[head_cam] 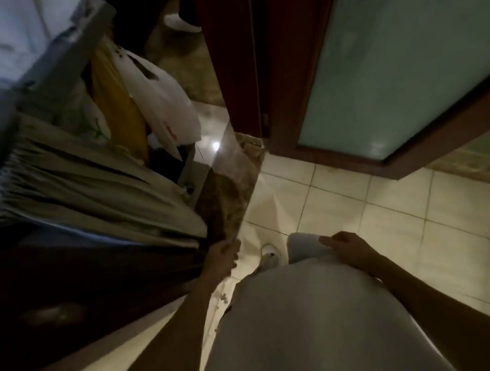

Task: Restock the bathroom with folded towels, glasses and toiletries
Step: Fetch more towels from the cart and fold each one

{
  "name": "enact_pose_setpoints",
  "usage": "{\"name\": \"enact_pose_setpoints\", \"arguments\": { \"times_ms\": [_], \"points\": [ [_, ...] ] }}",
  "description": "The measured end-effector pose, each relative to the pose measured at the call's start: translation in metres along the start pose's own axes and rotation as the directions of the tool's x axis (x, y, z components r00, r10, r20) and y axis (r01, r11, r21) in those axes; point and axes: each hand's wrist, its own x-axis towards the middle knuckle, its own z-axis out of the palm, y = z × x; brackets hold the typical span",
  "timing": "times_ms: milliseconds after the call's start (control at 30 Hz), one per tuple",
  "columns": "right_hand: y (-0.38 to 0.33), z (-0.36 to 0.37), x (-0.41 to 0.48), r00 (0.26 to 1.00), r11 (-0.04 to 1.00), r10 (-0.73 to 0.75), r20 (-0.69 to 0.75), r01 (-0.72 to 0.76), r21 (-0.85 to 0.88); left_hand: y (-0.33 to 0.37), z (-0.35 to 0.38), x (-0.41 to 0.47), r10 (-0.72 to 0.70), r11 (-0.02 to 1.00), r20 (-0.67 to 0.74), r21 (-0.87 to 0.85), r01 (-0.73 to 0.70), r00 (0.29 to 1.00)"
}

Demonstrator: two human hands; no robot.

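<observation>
- Left hand (222, 258) reaches down beside the cart's (48, 167) curtain (88, 190), fingers loosely curled, holding nothing visible.
- Right hand (346, 245) hangs by the thigh; grip cannot be told.
- White linen (0, 37) lies on the cart top.
- Bags (161, 103) hang at the cart's end, near the door (391, 51).

My one view, head-worn, looks steeply down past my torso onto the tiled floor (349, 209), close.

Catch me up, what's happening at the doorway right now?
A person stands on the tiled floor by an open door with a frosted glass panel. The left hand reaches toward the housekeeping cart and its stacked folded linens. The right hand hangs by the leg. Neither hand visibly holds anything; the picture is dark and blurred.
</observation>
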Motion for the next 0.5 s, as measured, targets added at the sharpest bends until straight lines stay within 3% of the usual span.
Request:
{"name": "enact_pose_setpoints", "arguments": {
  "times_ms": [300,400,500],
  "points": [
    [-0.105,-0.045,0.087,0.995,0.996,-0.068,-0.071,0.072,0.056,0.139,-0.058,0.034,0.217,0.933,-0.056,0.305,-0.19,0.975],
    [-0.177,-0.055,0.118,0.977,0.973,-0.212,-0.03,0.214,0.082,0.171,-0.095,0.04,0.272,0.865,-0.126,0.466,-0.185,0.954],
    [-0.267,-0.06,0.131,0.905,0.911,-0.412,0.109,0.41,0.042,0.217,-0.147,0.031,0.373,0.714,-0.196,0.685,-0.145,0.907]
  ]
}}
